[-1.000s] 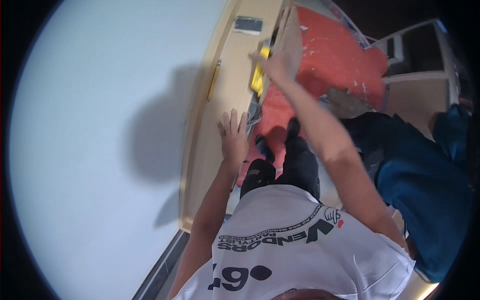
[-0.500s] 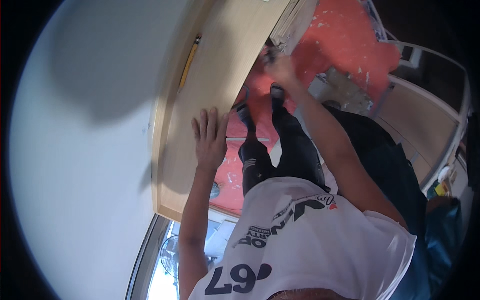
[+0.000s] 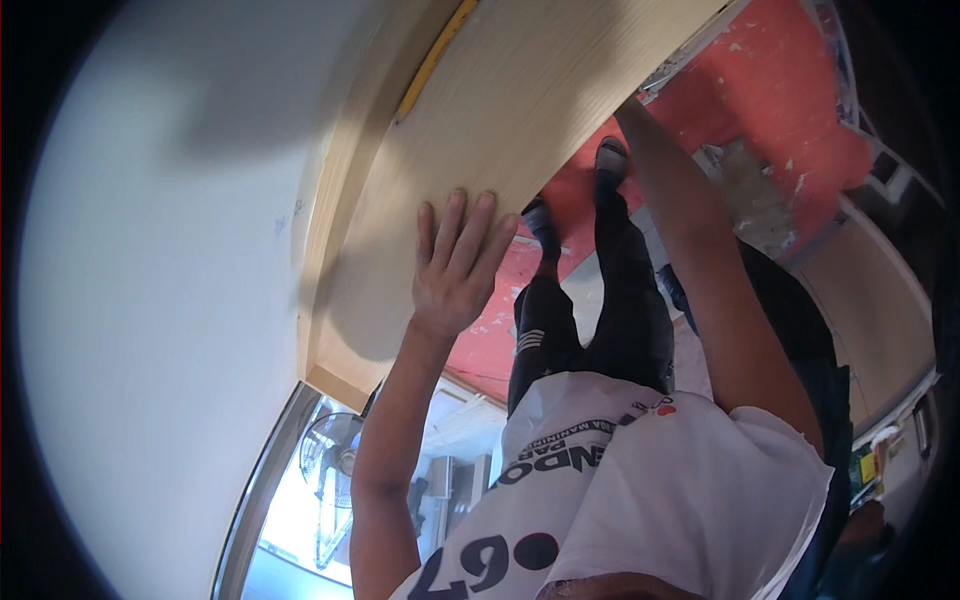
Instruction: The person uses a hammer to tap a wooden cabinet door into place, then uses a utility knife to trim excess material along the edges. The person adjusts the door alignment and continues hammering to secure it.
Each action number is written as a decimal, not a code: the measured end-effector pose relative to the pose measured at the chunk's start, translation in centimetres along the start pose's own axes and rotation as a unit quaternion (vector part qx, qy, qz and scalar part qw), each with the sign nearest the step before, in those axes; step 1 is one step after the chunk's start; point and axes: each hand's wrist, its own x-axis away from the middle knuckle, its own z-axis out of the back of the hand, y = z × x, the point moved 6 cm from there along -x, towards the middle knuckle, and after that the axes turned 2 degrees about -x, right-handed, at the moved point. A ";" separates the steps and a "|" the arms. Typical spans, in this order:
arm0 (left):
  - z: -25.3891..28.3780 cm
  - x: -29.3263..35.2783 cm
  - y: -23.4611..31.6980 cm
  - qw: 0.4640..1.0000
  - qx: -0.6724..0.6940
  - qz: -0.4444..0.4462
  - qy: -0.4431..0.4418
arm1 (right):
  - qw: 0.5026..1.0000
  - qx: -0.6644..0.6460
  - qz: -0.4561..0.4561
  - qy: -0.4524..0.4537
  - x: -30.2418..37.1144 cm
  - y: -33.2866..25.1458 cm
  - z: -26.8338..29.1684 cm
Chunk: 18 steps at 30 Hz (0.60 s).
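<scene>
My left hand lies flat on a pale wooden board, fingers stretched, close to the board's right edge. On the board, farther up by its raised left rim, is a long thin yellow stick that looks like a pencil. My right forearm reaches forward past the board's right edge. The fingers of my right hand are hidden beneath the board, so what they hold does not show.
A white wall runs along the board's left side. Below is a red, paint-flecked floor with a greyish patch. Another person in dark clothes is close on my right. A fan stands beyond the window frame.
My view has shifted, and the board and yellow stick sit higher in it. My right hand, seen before with something dark by the board's edge, has gone out of sight beneath it.
</scene>
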 end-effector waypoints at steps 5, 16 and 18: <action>-0.1 0.1 -1.1 0.990 0.111 0.083 0.031 | 0.986 -0.144 -0.082 0.005 10.2 -2.0 5.3; 0.5 3.8 2.4 0.985 0.041 -0.136 -0.095 | 0.978 -0.175 -0.116 0.006 41.8 -10.9 13.9; 3.6 4.9 1.0 0.983 0.167 -0.056 0.049 | 0.992 -0.080 -0.090 -0.025 41.9 -12.4 14.2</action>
